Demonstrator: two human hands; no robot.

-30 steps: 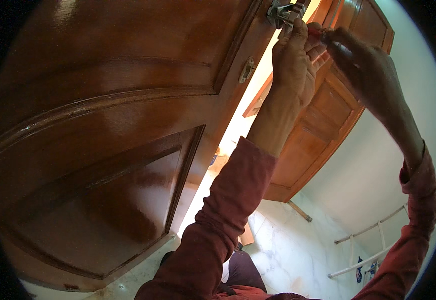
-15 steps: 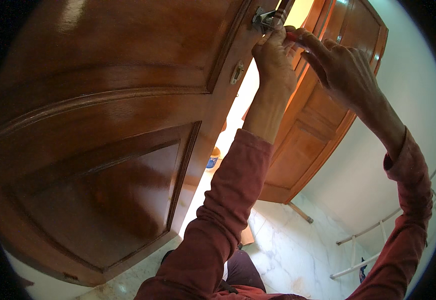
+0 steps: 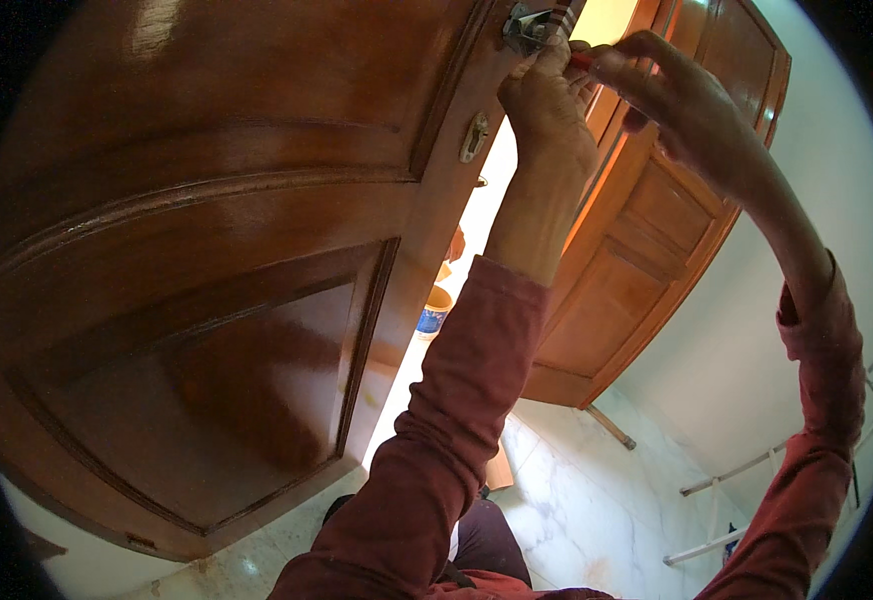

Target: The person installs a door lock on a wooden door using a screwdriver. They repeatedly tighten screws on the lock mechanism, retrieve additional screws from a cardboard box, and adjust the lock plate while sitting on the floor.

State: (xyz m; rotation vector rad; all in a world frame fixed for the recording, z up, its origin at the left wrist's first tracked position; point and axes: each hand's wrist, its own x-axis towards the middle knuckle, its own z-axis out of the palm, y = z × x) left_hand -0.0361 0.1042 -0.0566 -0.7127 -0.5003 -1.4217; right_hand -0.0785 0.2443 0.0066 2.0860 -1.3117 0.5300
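A varnished wooden door (image 3: pixel 217 120) fills the left, with a metal lock fitting (image 3: pixel 525 30) on its upper edge and a keyhole plate (image 3: pixel 474 137) below. My left hand (image 3: pixel 547 120) is raised against the fitting, fingers closed around it and the front of a red-handled tool (image 3: pixel 581 61), probably a screwdriver; the fingertips partly hide both. My right hand (image 3: pixel 677 105) is just to the right, thumb and fingers pinched at the back end of the red handle.
A second wooden door leaf (image 3: pixel 647 260) stands open behind my hands. Through the gap a bucket (image 3: pixel 434 310) shows. A white tubular rack or ladder (image 3: pixel 715 500) is low on the right by the white wall (image 3: pixel 797 150). A wooden bar (image 3: pixel 607 425) lies near the marble floor (image 3: pixel 577 500).
Both hands and the fitting shifted left in the picture over the last second. My right hand has since risen and turned a little at the red handle. More of the bucket shows.
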